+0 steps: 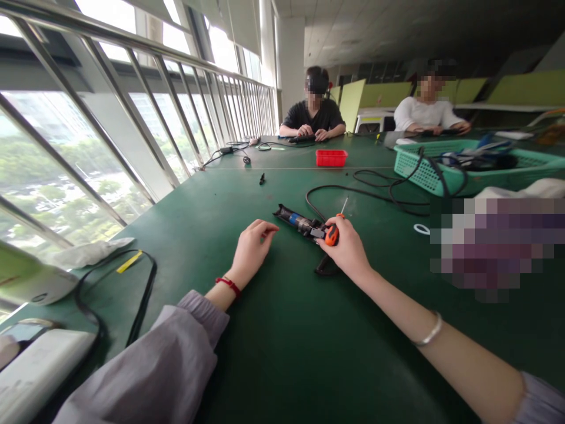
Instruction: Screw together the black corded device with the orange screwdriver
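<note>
My right hand point(346, 247) is closed around a screwdriver point(332, 235) with an orange and black handle; its thin metal shaft points up and away. Beneath those fingers lies an opened black corded device point(293, 219), with a blue band and inner parts showing. The right fingertips overlap its near end, where a small grey piece shows; whether they grip it I cannot tell. My left hand point(253, 247) hovers or rests just left of the device, apart from it. Its fingertips are pinched together, and anything between them is hidden.
A small black part point(262, 178) and a red tray point(331, 158) lie farther back on the green table point(229, 194). A teal basket point(415, 171) of tools and cables stands right. A white box point(48, 371) is near left. Two people point(314, 112) work across the table.
</note>
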`<state>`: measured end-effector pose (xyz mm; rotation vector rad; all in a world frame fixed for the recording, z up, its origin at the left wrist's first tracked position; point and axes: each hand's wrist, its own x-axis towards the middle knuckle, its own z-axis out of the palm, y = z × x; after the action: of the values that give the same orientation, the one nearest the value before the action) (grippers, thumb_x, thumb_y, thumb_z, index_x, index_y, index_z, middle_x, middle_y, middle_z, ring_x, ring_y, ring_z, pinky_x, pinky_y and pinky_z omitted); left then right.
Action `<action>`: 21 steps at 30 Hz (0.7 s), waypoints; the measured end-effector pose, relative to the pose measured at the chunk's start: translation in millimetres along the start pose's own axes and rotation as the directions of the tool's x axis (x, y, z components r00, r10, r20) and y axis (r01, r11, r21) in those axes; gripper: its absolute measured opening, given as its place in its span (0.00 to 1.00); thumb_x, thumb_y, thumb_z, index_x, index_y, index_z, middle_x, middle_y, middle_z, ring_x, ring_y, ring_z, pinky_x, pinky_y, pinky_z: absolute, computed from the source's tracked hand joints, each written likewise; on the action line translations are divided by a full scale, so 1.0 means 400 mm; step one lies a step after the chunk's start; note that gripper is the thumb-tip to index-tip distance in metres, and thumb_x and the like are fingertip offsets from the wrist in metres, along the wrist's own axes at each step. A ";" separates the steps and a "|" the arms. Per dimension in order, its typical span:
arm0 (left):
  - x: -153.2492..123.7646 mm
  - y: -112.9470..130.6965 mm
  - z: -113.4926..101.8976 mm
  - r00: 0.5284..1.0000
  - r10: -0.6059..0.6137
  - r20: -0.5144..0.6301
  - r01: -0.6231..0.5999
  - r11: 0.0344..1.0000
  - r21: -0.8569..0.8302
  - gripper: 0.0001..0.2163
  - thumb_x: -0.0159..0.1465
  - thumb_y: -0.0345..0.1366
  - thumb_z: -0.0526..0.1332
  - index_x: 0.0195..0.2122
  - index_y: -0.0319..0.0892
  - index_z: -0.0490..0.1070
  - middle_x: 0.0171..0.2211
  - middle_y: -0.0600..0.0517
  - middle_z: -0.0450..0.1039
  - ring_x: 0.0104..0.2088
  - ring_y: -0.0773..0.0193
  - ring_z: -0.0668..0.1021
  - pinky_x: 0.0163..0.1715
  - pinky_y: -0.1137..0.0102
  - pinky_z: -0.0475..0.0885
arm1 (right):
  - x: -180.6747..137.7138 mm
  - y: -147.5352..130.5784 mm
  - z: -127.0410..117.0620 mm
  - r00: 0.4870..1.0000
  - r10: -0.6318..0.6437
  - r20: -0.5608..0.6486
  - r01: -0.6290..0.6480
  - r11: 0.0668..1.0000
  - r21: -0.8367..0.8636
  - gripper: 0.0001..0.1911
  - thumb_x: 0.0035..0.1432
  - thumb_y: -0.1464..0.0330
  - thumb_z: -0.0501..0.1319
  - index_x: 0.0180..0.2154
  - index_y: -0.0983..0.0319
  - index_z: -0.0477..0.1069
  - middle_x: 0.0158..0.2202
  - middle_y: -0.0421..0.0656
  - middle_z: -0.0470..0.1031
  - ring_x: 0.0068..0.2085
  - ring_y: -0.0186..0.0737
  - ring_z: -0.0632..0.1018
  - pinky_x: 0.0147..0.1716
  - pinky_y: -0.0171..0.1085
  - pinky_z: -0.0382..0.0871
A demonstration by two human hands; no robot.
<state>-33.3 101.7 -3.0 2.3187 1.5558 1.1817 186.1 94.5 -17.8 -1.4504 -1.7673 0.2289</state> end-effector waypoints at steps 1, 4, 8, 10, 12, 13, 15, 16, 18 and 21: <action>-0.002 0.029 0.022 0.997 -0.044 -0.058 0.039 0.995 -0.088 0.07 0.62 0.32 0.55 0.34 0.40 0.73 0.35 0.50 0.74 0.33 0.66 0.75 0.37 0.71 0.71 | 0.002 -0.013 0.015 1.000 0.008 -0.004 -0.008 1.000 -0.004 0.14 0.48 0.67 0.62 0.38 0.60 0.64 0.40 0.47 0.68 0.38 0.48 0.74 0.37 0.45 0.69; -0.002 0.092 0.078 0.985 -0.159 -0.065 0.131 0.941 -0.311 0.06 0.59 0.29 0.57 0.33 0.40 0.73 0.34 0.51 0.75 0.34 0.66 0.76 0.36 0.72 0.72 | 0.004 -0.042 0.052 1.000 -0.012 0.004 0.012 1.000 0.009 0.13 0.49 0.68 0.61 0.39 0.60 0.64 0.40 0.47 0.67 0.37 0.46 0.74 0.36 0.44 0.69; 0.001 0.091 0.097 0.956 -0.292 0.032 0.270 0.832 -0.484 0.05 0.57 0.29 0.58 0.32 0.38 0.74 0.33 0.50 0.77 0.32 0.66 0.77 0.35 0.71 0.73 | 0.006 -0.040 0.061 0.997 -0.059 0.051 0.057 0.997 0.054 0.14 0.48 0.68 0.62 0.39 0.58 0.65 0.40 0.45 0.69 0.38 0.45 0.75 0.37 0.43 0.69; 0.001 0.075 0.093 0.937 -0.342 0.065 0.320 0.770 -0.553 0.05 0.57 0.30 0.59 0.33 0.38 0.74 0.32 0.50 0.77 0.31 0.66 0.76 0.32 0.72 0.73 | 0.008 -0.030 0.055 0.995 -0.077 0.066 0.072 0.994 0.080 0.14 0.48 0.68 0.62 0.39 0.57 0.65 0.40 0.44 0.70 0.39 0.45 0.75 0.38 0.42 0.69; 0.000 0.064 0.090 0.929 -0.360 0.090 0.338 0.722 -0.604 0.06 0.56 0.31 0.60 0.33 0.37 0.74 0.32 0.50 0.77 0.31 0.67 0.76 0.31 0.73 0.72 | 0.010 -0.022 0.050 0.994 -0.086 0.071 0.078 0.992 0.099 0.15 0.48 0.68 0.62 0.40 0.57 0.65 0.40 0.43 0.71 0.39 0.45 0.75 0.39 0.42 0.69; 0.000 0.061 0.090 0.928 -0.358 0.100 0.339 0.707 -0.620 0.06 0.56 0.31 0.61 0.33 0.37 0.74 0.32 0.50 0.77 0.31 0.67 0.76 0.30 0.74 0.72 | 0.010 -0.020 0.048 0.994 -0.087 0.072 0.079 0.991 0.106 0.15 0.48 0.68 0.62 0.40 0.57 0.65 0.40 0.44 0.71 0.40 0.45 0.75 0.39 0.42 0.69; 0.000 0.060 0.093 0.930 -0.350 0.110 0.335 0.691 -0.641 0.06 0.55 0.32 0.61 0.33 0.37 0.74 0.32 0.50 0.76 0.30 0.67 0.76 0.30 0.74 0.72 | 0.011 -0.020 0.047 0.993 -0.086 0.076 0.077 0.990 0.115 0.15 0.47 0.69 0.63 0.40 0.57 0.65 0.40 0.44 0.71 0.40 0.46 0.75 0.40 0.43 0.69; 0.001 0.060 0.095 0.931 -0.347 0.111 0.333 0.686 -0.647 0.06 0.55 0.32 0.61 0.33 0.37 0.74 0.32 0.50 0.76 0.30 0.67 0.76 0.30 0.74 0.72 | 0.011 -0.020 0.047 0.993 -0.084 0.078 0.075 0.990 0.118 0.15 0.47 0.69 0.63 0.39 0.57 0.65 0.40 0.44 0.71 0.40 0.46 0.75 0.40 0.43 0.69; 0.003 0.061 0.098 0.932 -0.349 0.104 0.328 0.682 -0.653 0.06 0.55 0.32 0.61 0.33 0.37 0.74 0.32 0.50 0.76 0.30 0.68 0.76 0.30 0.74 0.72 | 0.011 -0.022 0.049 0.994 -0.078 0.079 0.068 0.990 0.121 0.15 0.47 0.69 0.63 0.39 0.58 0.65 0.41 0.44 0.71 0.41 0.46 0.75 0.41 0.44 0.69; 0.006 0.062 0.100 0.931 -0.354 0.090 0.323 0.684 -0.654 0.06 0.55 0.32 0.61 0.33 0.37 0.74 0.32 0.49 0.76 0.30 0.67 0.76 0.30 0.74 0.72 | 0.010 -0.024 0.051 0.994 -0.069 0.080 0.059 0.991 0.122 0.15 0.47 0.69 0.62 0.39 0.58 0.65 0.41 0.44 0.71 0.40 0.46 0.75 0.41 0.44 0.69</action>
<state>11.6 104.7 -17.3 1.4774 1.2135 1.3888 165.3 101.9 -23.5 -1.3137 -1.8320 0.3605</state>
